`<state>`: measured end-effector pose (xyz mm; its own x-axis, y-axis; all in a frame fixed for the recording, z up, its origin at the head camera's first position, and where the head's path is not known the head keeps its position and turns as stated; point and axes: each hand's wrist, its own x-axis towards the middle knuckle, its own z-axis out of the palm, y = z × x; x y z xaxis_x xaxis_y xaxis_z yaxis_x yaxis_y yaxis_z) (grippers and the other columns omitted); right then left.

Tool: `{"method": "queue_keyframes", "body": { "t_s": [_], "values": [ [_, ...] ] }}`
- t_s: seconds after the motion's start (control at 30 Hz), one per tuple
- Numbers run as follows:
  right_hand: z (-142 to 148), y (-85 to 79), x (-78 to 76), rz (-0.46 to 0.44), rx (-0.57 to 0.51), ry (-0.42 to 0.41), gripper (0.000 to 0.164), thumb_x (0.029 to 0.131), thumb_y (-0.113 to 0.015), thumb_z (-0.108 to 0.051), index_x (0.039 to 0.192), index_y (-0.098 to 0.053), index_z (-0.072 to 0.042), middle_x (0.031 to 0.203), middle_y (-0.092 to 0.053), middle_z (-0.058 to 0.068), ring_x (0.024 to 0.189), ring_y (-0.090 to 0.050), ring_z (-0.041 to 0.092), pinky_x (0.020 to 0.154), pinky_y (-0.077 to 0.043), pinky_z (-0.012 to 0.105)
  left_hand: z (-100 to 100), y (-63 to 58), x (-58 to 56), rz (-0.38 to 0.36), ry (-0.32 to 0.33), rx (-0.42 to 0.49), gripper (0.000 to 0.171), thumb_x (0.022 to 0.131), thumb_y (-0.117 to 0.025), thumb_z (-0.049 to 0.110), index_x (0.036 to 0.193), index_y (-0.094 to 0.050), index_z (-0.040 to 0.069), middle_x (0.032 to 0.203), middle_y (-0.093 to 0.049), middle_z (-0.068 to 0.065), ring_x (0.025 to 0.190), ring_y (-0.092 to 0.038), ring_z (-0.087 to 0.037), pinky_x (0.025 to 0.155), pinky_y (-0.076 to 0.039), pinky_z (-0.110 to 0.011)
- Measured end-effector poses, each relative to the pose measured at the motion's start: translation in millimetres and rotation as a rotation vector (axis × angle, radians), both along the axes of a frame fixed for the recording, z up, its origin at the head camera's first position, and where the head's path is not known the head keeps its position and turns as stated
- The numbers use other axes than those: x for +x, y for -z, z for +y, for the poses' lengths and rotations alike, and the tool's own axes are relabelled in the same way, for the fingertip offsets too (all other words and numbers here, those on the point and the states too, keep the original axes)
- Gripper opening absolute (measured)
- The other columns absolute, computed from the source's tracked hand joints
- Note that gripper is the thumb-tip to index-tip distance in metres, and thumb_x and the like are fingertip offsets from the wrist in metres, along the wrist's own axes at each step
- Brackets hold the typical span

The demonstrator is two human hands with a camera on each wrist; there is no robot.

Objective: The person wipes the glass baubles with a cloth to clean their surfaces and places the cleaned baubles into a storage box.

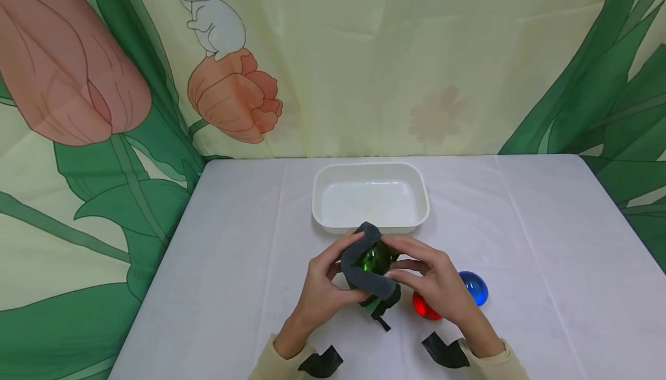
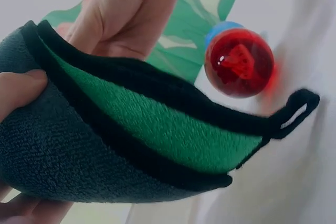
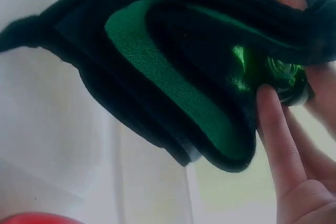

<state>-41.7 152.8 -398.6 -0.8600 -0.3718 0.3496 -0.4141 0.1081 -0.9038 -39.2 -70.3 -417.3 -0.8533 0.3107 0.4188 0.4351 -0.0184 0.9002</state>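
Observation:
A grey cleaning cloth [image 1: 369,283] with green lining, black edging and a hanging loop is folded around a clear green ball [image 1: 377,258]. My left hand [image 1: 328,281] grips the cloth from the left, its thumb and fingers spread over the grey side. On the right, my right hand [image 1: 429,273] holds the green ball by its uncovered side, fingertips against it. The left wrist view looks into the cloth's green inner fold [image 2: 157,121]. Part of the green ball [image 3: 286,72] shows past the black edging in the right wrist view.
A white rectangular dish [image 1: 370,227] stands just beyond the hands. A clear red ball [image 1: 425,309] and a clear blue ball [image 1: 474,287] lie on the white-covered table [image 1: 224,299], partly behind the right hand. A printed curtain [image 1: 354,79] hangs along the table's far edge.

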Motion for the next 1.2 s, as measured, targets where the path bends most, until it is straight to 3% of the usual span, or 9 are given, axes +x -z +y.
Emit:
{"method": "queue_keyframes", "body": {
  "t_s": [0.3, 0.57, 0.83, 1.03, 1.2],
  "values": [
    [1.2, 1.1, 1.3, 0.060, 0.091, 0.047, 0.060, 0.080, -0.076, 0.007, 0.136, -0.060, -0.008, 0.134, -0.061, 0.009, 0.119, -0.061, 0.007, 0.092, -0.053, 0.026, 2.4, 1.3, -4.5, 0.076, -0.035, 0.015, 0.082, 0.067, -0.084, -0.010, 0.141, -0.051, 0.004, 0.138, -0.057, -0.017, 0.117, -0.061, -0.023, 0.083, -0.059, -0.035],
    [4.0, 2.5, 1.4, 0.163, 0.155, 0.047, 0.060, 0.076, -0.077, 0.013, 0.131, -0.065, -0.008, 0.139, -0.059, 0.011, 0.131, -0.053, 0.009, 0.099, -0.048, 0.019, 4.2, 1.7, -5.4, 0.068, -0.034, 0.033, 0.081, 0.068, -0.083, -0.010, 0.141, -0.050, 0.004, 0.134, -0.059, -0.018, 0.113, -0.064, -0.023, 0.079, -0.060, -0.037],
    [4.9, 4.5, -0.5, 0.192, 0.149, 0.030, 0.060, 0.076, -0.076, 0.014, 0.130, -0.065, -0.007, 0.138, -0.059, 0.009, 0.130, -0.053, 0.009, 0.100, -0.047, 0.019, 5.1, 6.5, -5.8, 0.025, -0.030, 0.047, 0.077, 0.071, -0.083, -0.008, 0.140, -0.052, 0.004, 0.136, -0.058, -0.019, 0.111, -0.064, -0.022, 0.079, -0.060, -0.036],
    [4.6, 5.0, -2.2, 0.164, 0.117, 0.027, 0.057, 0.078, -0.076, 0.011, 0.132, -0.063, -0.004, 0.133, -0.062, 0.012, 0.124, -0.058, 0.009, 0.093, -0.052, 0.022, 5.2, 7.1, -4.6, 0.018, -0.026, 0.037, 0.077, 0.072, -0.083, -0.008, 0.141, -0.051, 0.005, 0.139, -0.056, -0.018, 0.114, -0.064, -0.022, 0.081, -0.060, -0.036],
    [2.2, 4.5, 0.1, 0.078, 0.063, 0.063, 0.055, 0.080, -0.076, 0.007, 0.133, -0.062, -0.002, 0.125, -0.066, 0.018, 0.109, -0.066, 0.006, 0.083, -0.057, 0.028, 6.1, 7.4, -2.2, 0.037, -0.033, 0.024, 0.078, 0.071, -0.084, -0.007, 0.141, -0.051, 0.004, 0.142, -0.055, -0.018, 0.115, -0.063, -0.022, 0.081, -0.060, -0.035]
  ]
}}
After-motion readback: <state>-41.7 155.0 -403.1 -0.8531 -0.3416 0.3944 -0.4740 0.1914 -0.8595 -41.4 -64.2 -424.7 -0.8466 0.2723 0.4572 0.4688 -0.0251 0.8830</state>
